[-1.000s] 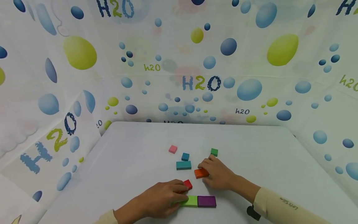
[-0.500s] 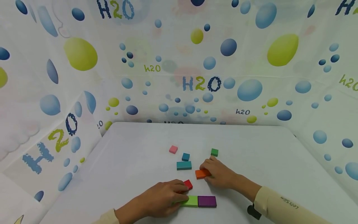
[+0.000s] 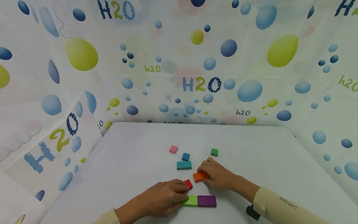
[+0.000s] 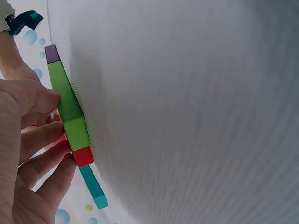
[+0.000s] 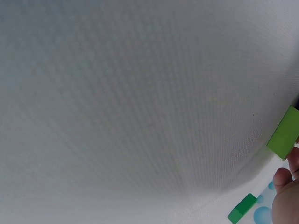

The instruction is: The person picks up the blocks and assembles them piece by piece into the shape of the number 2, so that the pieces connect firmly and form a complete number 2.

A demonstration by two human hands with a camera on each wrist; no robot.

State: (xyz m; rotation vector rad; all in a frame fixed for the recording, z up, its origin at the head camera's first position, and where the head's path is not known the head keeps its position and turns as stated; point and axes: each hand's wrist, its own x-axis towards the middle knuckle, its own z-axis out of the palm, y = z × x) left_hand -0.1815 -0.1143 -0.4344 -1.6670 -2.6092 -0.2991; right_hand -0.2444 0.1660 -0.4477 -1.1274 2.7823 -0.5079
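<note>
My left hand (image 3: 167,197) lies over the blocks in front, its fingers curled on a red block (image 3: 188,184). Its thumb rests on a lime green block (image 3: 191,201), which adjoins a purple block (image 3: 207,201). The left wrist view shows the thumb on the lime green block (image 4: 70,105) and fingertips at its edge beside the red block (image 4: 83,156). My right hand (image 3: 216,175) pinches an orange block (image 3: 199,177) on the table. In the right wrist view, fingertips (image 5: 281,177) sit just below a lime green block (image 5: 285,133) at the right edge.
Behind the hands lie a teal block (image 3: 184,165), a blue block (image 3: 185,156), a pink block (image 3: 173,149) and a dark green block (image 3: 214,152). The white table (image 3: 134,140) meets a printed cloth (image 3: 173,46) at its back and sides.
My right hand has shifted the orange block slightly toward the front left, closer to the red block. The left hand keeps its place on the red and lime green blocks.
</note>
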